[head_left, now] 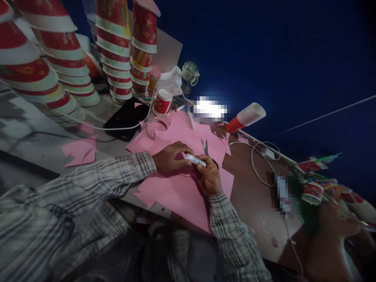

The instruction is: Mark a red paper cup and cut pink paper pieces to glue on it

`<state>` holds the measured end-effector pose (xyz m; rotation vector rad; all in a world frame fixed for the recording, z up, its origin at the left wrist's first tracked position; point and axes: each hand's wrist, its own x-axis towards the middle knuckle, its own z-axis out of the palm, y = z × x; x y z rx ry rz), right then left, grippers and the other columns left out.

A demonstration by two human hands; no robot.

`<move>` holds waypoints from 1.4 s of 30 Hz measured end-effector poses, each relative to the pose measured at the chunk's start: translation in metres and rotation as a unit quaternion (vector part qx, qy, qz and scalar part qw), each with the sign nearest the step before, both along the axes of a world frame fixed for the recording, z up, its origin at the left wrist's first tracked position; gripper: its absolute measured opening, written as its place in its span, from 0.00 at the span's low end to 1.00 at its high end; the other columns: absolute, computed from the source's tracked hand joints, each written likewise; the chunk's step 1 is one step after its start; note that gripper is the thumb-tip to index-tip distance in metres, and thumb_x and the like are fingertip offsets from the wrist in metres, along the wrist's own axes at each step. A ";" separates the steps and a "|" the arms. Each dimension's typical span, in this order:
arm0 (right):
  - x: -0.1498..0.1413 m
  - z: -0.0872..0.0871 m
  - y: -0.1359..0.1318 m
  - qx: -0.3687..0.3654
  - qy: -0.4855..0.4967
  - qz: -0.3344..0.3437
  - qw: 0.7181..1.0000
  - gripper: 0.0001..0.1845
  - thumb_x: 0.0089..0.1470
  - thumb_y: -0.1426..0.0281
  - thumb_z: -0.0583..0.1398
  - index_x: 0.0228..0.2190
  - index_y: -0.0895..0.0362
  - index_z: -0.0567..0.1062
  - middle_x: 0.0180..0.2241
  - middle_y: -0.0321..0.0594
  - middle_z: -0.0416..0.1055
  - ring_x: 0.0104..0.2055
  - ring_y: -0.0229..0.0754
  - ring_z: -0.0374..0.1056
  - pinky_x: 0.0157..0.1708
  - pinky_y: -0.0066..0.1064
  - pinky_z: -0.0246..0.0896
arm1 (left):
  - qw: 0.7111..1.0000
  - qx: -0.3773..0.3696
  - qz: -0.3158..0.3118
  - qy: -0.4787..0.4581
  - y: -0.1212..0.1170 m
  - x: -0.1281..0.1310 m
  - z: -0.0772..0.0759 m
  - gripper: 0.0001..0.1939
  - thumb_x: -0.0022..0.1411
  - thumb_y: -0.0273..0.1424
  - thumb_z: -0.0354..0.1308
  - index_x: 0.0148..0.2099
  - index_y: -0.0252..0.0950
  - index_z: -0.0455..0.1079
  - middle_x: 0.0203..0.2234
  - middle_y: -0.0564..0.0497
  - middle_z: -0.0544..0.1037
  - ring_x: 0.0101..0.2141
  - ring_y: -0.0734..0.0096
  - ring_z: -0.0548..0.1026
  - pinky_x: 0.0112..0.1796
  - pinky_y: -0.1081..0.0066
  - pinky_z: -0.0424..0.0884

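A small white tube (195, 159) with print on its side lies across my fingers above pink paper (185, 199). My right hand (209, 176) grips the tube's right part between thumb and fingers. At its left end, the thumb and forefinger of my left hand (173, 156) close on the tip. Scissors (205, 147) rest on the paper just beyond my right hand, blades pointing away, handles partly hidden. A roll of tape (155, 129) and a marker (190, 117) are on the paper's far part.
Tall stacks of red and white paper cups (117, 58) stand at the left. A black phone (127, 117), a single cup (163, 102) and a leaning cup stack (246, 116) are farther back. A white cable (255, 164) curls on the right. Another person's arm (326, 243) is at the lower right.
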<state>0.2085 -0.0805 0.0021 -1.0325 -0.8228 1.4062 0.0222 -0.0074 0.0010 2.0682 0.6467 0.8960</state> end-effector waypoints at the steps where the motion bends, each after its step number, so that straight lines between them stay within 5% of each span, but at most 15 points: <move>1: 0.000 0.000 0.000 0.005 -0.018 -0.003 1.000 0.22 0.43 0.63 0.71 0.38 0.53 0.71 0.36 0.34 0.75 0.34 0.34 0.75 0.38 0.27 0.74 | 1.000 -0.001 0.003 -0.005 -0.001 0.000 0.001 0.14 0.61 0.37 0.61 0.46 0.35 0.73 0.40 0.46 0.78 0.42 0.66 0.74 0.48 0.65 0.70; 6: 0.009 0.003 0.000 0.022 -0.091 0.004 0.996 0.23 0.42 0.63 0.71 0.40 0.54 0.71 0.34 0.35 0.76 0.30 0.38 0.74 0.35 0.34 0.75 | 0.999 0.009 0.028 -0.028 -0.005 0.000 0.005 0.12 0.62 0.36 0.58 0.44 0.34 0.73 0.38 0.46 0.77 0.40 0.67 0.75 0.46 0.66 0.71; 10: 0.009 0.001 -0.002 0.018 -0.116 0.035 0.992 0.15 0.50 0.62 0.67 0.37 0.55 0.71 0.26 0.34 0.76 0.27 0.38 0.73 0.31 0.34 0.74 | 0.997 -0.041 0.020 -0.057 -0.006 0.000 0.007 0.14 0.60 0.36 0.58 0.45 0.33 0.72 0.39 0.46 0.77 0.40 0.67 0.75 0.45 0.67 0.72; 16: 0.004 0.002 -0.002 0.041 -0.128 0.012 0.991 0.20 0.46 0.64 0.69 0.39 0.55 0.70 0.29 0.35 0.78 0.29 0.39 0.75 0.33 0.34 0.74 | 0.989 -0.116 0.005 -0.095 -0.007 0.002 0.010 0.15 0.59 0.37 0.60 0.44 0.31 0.73 0.37 0.46 0.78 0.38 0.68 0.75 0.43 0.67 0.72; 21: 0.004 0.006 -0.004 0.023 -0.125 0.030 0.991 0.15 0.51 0.64 0.66 0.37 0.55 0.69 0.23 0.31 0.75 0.23 0.37 0.72 0.24 0.33 0.73 | 0.986 -0.127 0.020 -0.103 -0.007 0.001 0.012 0.14 0.60 0.37 0.60 0.43 0.31 0.72 0.36 0.46 0.77 0.36 0.68 0.75 0.41 0.67 0.72; 28: -0.004 0.015 -0.007 -0.022 -0.086 0.082 0.993 0.20 0.50 0.51 0.64 0.31 0.54 0.68 0.22 0.30 0.70 0.14 0.33 0.62 0.12 0.28 0.62 | 0.990 -0.092 0.000 -0.106 -0.008 -0.001 0.017 0.14 0.61 0.38 0.59 0.42 0.32 0.73 0.35 0.46 0.77 0.37 0.68 0.75 0.42 0.68 0.71; 32: -0.004 0.017 -0.009 -0.135 -0.037 0.188 0.972 0.25 0.54 0.43 0.56 0.27 0.53 0.66 0.18 0.30 0.65 0.09 0.31 0.52 0.08 0.26 0.52 | 0.988 -0.095 -0.016 -0.117 -0.011 -0.001 0.019 0.12 0.59 0.36 0.61 0.40 0.33 0.74 0.36 0.46 0.77 0.38 0.67 0.75 0.45 0.66 0.71; 36: 0.006 0.010 -0.008 -0.235 0.082 0.355 0.901 0.27 0.58 0.44 0.51 0.23 0.54 0.62 0.14 0.26 0.60 0.06 0.27 0.40 0.04 0.22 0.39 | 0.987 -0.093 -0.051 -0.122 -0.013 -0.001 0.019 0.11 0.59 0.36 0.61 0.40 0.33 0.74 0.35 0.46 0.78 0.40 0.65 0.76 0.47 0.64 0.71; 38: 0.010 0.007 -0.006 -0.228 0.100 0.357 0.900 0.27 0.57 0.44 0.53 0.24 0.54 0.64 0.15 0.27 0.63 0.06 0.28 0.45 0.05 0.22 0.42 | 0.986 -0.100 -0.056 -0.123 -0.013 0.000 0.018 0.12 0.58 0.36 0.61 0.40 0.32 0.74 0.36 0.45 0.78 0.40 0.63 0.76 0.47 0.61 0.71; 42: 0.008 0.009 -0.004 -0.149 0.082 0.231 0.958 0.28 0.48 0.43 0.62 0.35 0.55 0.69 0.25 0.32 0.73 0.14 0.33 0.63 0.13 0.28 0.63 | 0.986 -0.118 -0.033 -0.117 -0.011 0.000 0.015 0.12 0.57 0.35 0.62 0.40 0.32 0.74 0.36 0.43 0.78 0.41 0.61 0.76 0.47 0.59 0.71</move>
